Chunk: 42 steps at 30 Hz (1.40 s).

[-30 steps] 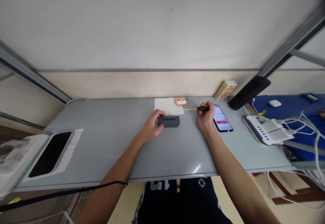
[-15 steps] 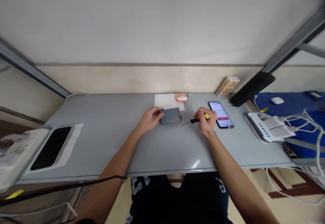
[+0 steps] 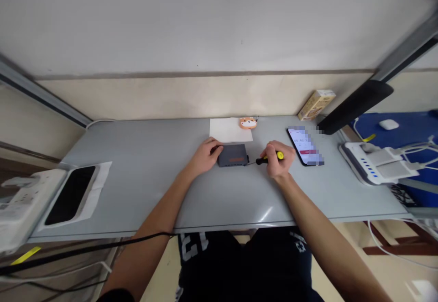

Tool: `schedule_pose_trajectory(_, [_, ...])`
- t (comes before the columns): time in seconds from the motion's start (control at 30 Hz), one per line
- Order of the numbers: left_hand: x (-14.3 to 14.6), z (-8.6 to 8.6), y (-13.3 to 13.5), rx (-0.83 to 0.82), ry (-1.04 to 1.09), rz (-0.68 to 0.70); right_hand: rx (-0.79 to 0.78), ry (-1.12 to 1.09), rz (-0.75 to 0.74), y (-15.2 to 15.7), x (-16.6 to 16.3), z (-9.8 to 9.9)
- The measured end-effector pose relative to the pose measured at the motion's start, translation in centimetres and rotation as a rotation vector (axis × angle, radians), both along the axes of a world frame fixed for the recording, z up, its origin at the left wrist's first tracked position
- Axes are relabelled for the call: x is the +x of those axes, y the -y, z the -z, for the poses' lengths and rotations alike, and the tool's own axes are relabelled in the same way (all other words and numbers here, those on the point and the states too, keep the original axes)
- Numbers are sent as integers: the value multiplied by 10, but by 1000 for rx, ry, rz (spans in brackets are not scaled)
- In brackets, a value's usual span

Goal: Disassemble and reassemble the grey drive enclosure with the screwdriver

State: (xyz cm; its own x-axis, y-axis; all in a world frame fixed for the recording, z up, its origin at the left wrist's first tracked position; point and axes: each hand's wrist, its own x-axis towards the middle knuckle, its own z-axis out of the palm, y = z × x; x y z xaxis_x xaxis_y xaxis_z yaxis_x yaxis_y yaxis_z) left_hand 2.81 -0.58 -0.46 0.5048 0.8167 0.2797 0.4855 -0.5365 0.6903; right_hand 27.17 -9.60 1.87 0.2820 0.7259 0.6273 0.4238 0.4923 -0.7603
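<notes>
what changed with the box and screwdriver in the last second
The left hand has rolled the box over, so a face with an orange label now shows instead of the vented side. The right hand kept the screwdriver and brought its tip to the box's right end. The phone and paper stayed put.

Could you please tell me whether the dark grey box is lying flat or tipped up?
Flat: the box sits broad face up on the table, left hand at its end.
</notes>
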Motion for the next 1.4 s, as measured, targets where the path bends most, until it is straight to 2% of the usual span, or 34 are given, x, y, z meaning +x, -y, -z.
schedule_pose_trajectory(0.13, [1, 1, 2, 33, -14, 1, -19, -23, -30, 3, -10, -4])
schedule_pose_trajectory(0.3, [1, -1, 5, 170, -12, -37, -17, 127, -142, 5, -27, -7])
schedule_pose_trajectory(0.47, [1, -4, 5, 275, -21, -21, 4, 178, -245, 4, -35, -6])
schedule_pose_trajectory(0.7, [6, -11, 12, 431, 43, 71, 31, 114, -57, 1, -15, -6])
schedule_pose_trajectory(0.9, [16, -13, 24, 448, 24, 157, -5, 1, 110, -6, 3, -3])
schedule_pose_trajectory(1.17, [24, -19, 37, 408, -73, 260, 12, -61, 135, -7, 2, -5])
schedule_pose_trajectory(1.4, [22, -22, 38, 394, -110, 251, -51, -18, 91, -8, 2, -3])
